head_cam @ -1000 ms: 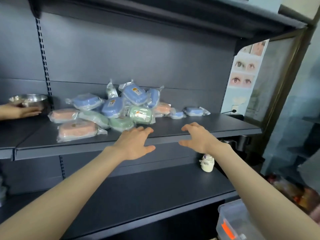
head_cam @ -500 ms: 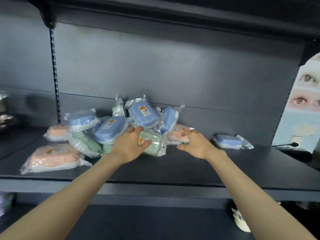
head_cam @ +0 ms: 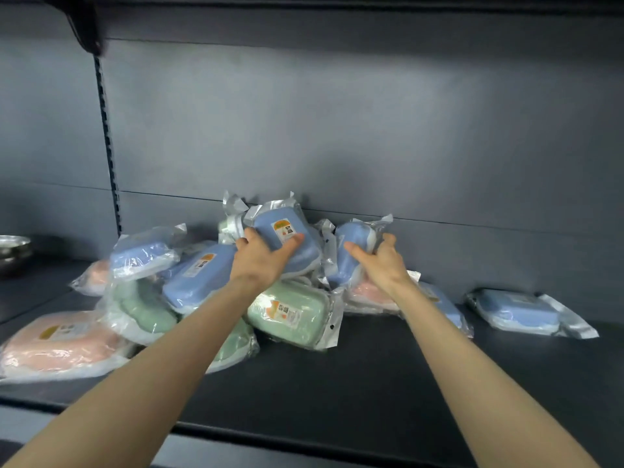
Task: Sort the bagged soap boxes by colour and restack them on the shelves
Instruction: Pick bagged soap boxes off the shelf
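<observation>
From my remote seat, the biggest thing I see is the dark grey back panel (head_cam: 337, 130) of the rack, with a slotted upright rail (head_cam: 108, 146) running down it on the left. Below it lies the dark shelf (head_cam: 371, 383), and on this shelf, against the panel, sits a loose pile of bagged soap boxes (head_cam: 236, 342) in mixed colours. A pink box (head_cam: 57, 346) lies flat at the front left edge of the pile. A green box (head_cam: 290, 312) rests tilted at the front centre, its label facing me. A labelled blue box (head_cam: 196, 278) leans just left of my left arm, and another blue box (head_cam: 141, 256) sits on top of the pile farther left. A second pink box (head_cam: 368, 295) lies under the right side of the heap. Well apart to the right, a lone blue box (head_cam: 516, 310) lies flat on the shelf. My left hand (head_cam: 260, 261) grips the top blue box (head_cam: 290, 241) at the peak of the pile, thumb on one side and fingers on the other. My right hand (head_cam: 385, 265) grips the neighbouring blue box (head_cam: 354, 244), which stands on edge just beside the first. A metal bowl (head_cam: 13, 251) shows at the far left edge.
</observation>
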### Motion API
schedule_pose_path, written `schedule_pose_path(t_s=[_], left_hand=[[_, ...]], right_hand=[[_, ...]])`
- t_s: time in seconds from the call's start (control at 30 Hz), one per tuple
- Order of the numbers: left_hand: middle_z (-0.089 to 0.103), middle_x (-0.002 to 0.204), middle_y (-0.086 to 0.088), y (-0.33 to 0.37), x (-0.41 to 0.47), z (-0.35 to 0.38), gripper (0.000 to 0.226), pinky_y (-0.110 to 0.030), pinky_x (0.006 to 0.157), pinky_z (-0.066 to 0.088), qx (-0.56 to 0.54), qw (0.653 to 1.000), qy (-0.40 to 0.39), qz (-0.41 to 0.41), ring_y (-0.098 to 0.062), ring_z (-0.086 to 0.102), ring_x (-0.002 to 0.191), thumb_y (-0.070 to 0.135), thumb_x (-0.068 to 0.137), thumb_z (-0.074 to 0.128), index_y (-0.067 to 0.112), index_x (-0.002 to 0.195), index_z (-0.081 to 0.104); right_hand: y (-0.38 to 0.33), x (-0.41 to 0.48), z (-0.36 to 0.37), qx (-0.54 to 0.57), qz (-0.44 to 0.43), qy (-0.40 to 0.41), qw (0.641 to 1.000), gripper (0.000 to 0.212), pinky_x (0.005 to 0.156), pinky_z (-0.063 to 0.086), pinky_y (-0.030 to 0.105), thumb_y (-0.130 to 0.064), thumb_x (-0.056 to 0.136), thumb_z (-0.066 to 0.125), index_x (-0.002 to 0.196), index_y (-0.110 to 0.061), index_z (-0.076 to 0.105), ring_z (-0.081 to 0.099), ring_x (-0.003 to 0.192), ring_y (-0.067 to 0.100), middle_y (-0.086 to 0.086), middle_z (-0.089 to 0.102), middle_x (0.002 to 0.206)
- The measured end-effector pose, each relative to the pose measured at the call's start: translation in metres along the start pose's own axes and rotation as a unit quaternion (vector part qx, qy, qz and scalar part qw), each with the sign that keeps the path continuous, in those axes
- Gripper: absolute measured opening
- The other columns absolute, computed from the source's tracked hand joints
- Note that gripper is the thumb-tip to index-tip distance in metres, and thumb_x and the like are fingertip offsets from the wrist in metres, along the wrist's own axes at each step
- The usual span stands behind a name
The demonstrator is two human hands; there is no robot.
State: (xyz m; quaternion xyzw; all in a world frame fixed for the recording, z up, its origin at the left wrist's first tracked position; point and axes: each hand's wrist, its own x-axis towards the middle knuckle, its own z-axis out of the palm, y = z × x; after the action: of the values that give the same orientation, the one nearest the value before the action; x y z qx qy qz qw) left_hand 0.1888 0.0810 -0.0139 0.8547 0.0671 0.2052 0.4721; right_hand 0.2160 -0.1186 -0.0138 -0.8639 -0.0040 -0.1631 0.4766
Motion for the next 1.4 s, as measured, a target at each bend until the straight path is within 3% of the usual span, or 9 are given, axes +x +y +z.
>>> schedule_pose_path(t_s=[0.3,0.43,0.6,0.7,0.83,0.97,1.07,1.27,1.4], left_hand=[[0.044,0.133,-0.011,-0.002,-0.005,0.013,0.088,-0.047,0.100,0.043,-0.055,0.996,0.046,0.044,-0.030,0.051,0.117,0.051,0.070,0.077,0.008,0.134,0.034],[0.035,0.136,-0.007,0.003,-0.012,0.015,0.093,-0.023,0.092,0.034,-0.091,0.989,0.067,0.092,-0.021,0.044,0.117,0.040,0.071,0.080,0.010,0.142,0.028],[0.031,0.134,-0.004,0.009,-0.017,0.016,0.091,-0.022,0.098,0.034,-0.149,0.981,0.055,0.115,-0.009,0.036,0.110,0.038,0.074,0.078,0.012,0.146,0.027],[0.036,0.134,-0.004,0.012,-0.025,0.010,0.088,-0.031,0.105,0.039,-0.185,0.972,0.046,0.137,-0.015,0.044,0.119,0.039,0.075,0.077,0.016,0.145,0.029],[0.060,0.123,0.004,0.010,-0.052,-0.009,0.078,-0.036,0.095,0.052,-0.269,0.949,0.020,0.164,-0.007,0.061,0.109,0.038,0.076,0.074,0.018,0.140,0.035],[0.056,0.132,-0.002,-0.002,-0.097,-0.040,0.080,-0.043,0.102,0.047,-0.297,0.941,0.002,0.164,-0.015,0.057,0.118,0.032,0.083,0.069,0.017,0.147,0.024],[0.051,0.137,0.000,-0.016,-0.143,-0.069,0.078,-0.044,0.105,0.043,-0.321,0.929,-0.040,0.179,-0.014,0.052,0.124,0.035,0.082,0.064,0.019,0.147,0.023],[0.039,0.147,0.011,-0.067,-0.233,-0.130,0.081,-0.043,0.112,0.034,-0.306,0.933,-0.090,0.167,-0.008,0.039,0.134,0.048,0.080,0.060,0.033,0.150,0.021],[0.046,0.137,0.015,-0.092,-0.286,-0.171,0.063,-0.032,0.105,0.041,-0.297,0.936,-0.083,0.168,-0.003,0.046,0.126,0.055,0.078,0.061,0.050,0.134,0.033]], right_hand=[[0.008,0.020,0.013,0.074,-0.018,0.058,0.995,0.060,0.089,0.048,0.039,-0.030,0.084,0.073,0.129,-0.007,0.042,0.060,0.106,0.030,0.011,0.063,0.115],[0.005,0.017,0.000,0.139,-0.055,0.066,0.987,0.063,0.091,0.050,0.038,-0.020,0.086,0.071,0.137,-0.011,0.036,0.064,0.099,0.025,0.005,0.067,0.101],[0.001,0.002,-0.024,0.232,-0.082,0.051,0.968,0.060,0.065,0.054,0.016,-0.011,0.090,0.065,0.140,-0.017,0.032,0.065,0.073,-0.004,-0.011,0.064,0.090],[-0.008,-0.018,-0.038,0.262,-0.104,0.050,0.958,0.060,0.083,0.057,0.031,-0.011,0.092,0.063,0.143,-0.021,0.033,0.067,0.093,0.007,-0.008,0.065,0.102],[-0.024,-0.064,-0.056,0.313,-0.118,0.036,0.942,0.058,0.088,0.056,0.037,-0.011,0.092,0.062,0.144,-0.022,0.039,0.067,0.102,0.013,-0.011,0.070,0.105],[-0.035,-0.131,-0.061,0.399,-0.094,0.004,0.912,0.051,0.097,0.051,0.046,-0.011,0.094,0.057,0.142,-0.021,0.044,0.061,0.117,0.021,0.001,0.061,0.131],[-0.044,-0.190,-0.053,0.421,-0.072,-0.029,0.904,0.049,0.098,0.049,0.050,-0.012,0.095,0.055,0.141,-0.024,0.045,0.061,0.118,0.021,0.001,0.060,0.134],[-0.057,-0.301,-0.014,0.415,-0.038,0.004,0.909,0.041,0.087,0.055,0.039,-0.018,0.097,0.049,0.138,-0.023,0.049,0.060,0.118,0.020,0.002,0.059,0.133],[-0.067,-0.364,0.012,0.372,-0.029,0.004,0.928,0.064,0.073,0.056,0.028,-0.035,0.074,0.072,0.133,-0.026,0.048,0.067,0.103,0.013,-0.003,0.064,0.124]])
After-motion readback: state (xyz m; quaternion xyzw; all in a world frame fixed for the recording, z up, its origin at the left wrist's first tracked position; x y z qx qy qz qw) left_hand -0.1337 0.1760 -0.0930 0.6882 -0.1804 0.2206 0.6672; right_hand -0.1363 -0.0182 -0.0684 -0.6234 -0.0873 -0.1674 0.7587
